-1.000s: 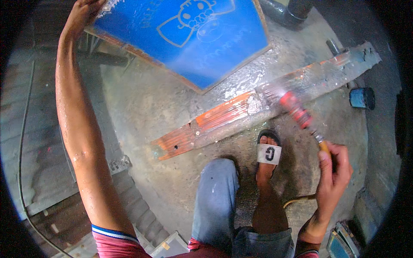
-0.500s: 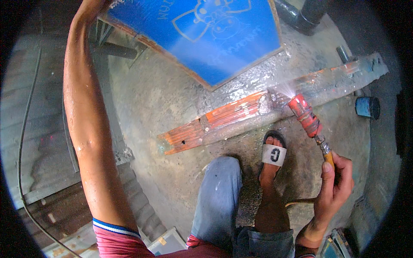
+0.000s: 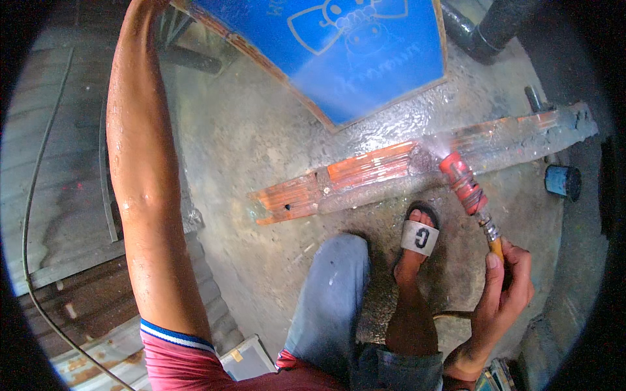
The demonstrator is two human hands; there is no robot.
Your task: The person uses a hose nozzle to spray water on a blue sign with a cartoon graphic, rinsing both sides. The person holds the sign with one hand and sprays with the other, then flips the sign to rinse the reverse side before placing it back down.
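Spray nozzle [image 3: 464, 184] just beyond fingers [image 3: 493, 270].

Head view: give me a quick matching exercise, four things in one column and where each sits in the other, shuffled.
Things:
1. red spray nozzle
2. blue panel
3. orange metal bar
4. small blue can

Places:
a. lying across the wet concrete floor, just ahead of the sandalled foot
b. held in the right hand, tip at the bar
c. on the ground at the far right, below the bar's end
d. propped at the top, beyond the bar

Pairs: 1-b, 2-d, 3-a, 4-c
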